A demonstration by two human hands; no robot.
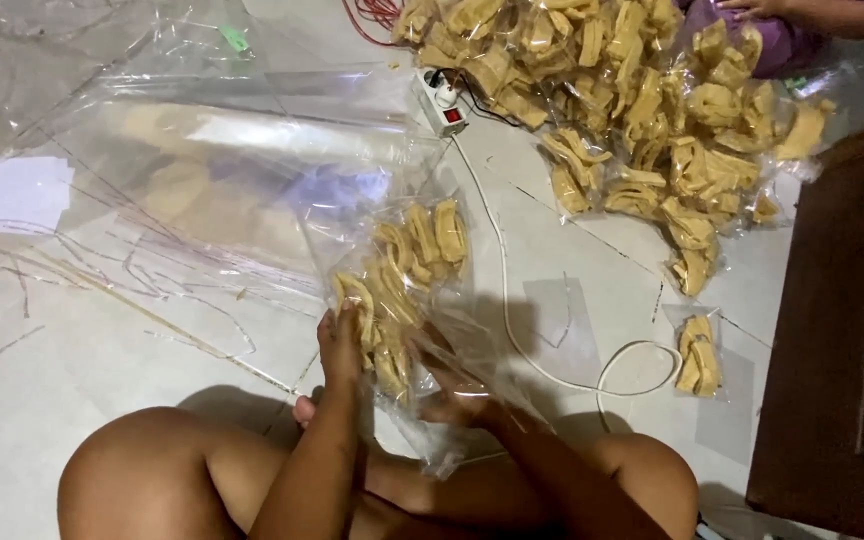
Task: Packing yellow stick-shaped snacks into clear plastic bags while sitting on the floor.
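Pinching the lower end of a clear, crinkly plastic bag of pale yellow curved crackers (402, 290), the fingers (344, 330) of the left hand (340, 350) are curled tight on its near left edge. The right hand (457, 395) lies partly behind the film, its fingers closed on the bag's right side, blurred by the glossy plastic. The bag is held just above the pale tiled floor (82, 370), in front of the person's bare knees, and its open mouth spreads away into a wide sheet of loose transparent plastic (212, 170). Inside, the crackers sit in two loose clumps, ribbed and bent like half-moons.

Further out, a white cable (512, 330) snakes across the floor to a white power strip with a red switch (444, 105). One small sealed packet of the same crackers (698, 352) lies alone to the right, and a big heap of such packets (642, 100) fills the far side. A dark brown wooden cabinet (842, 330) stands at the right edge.
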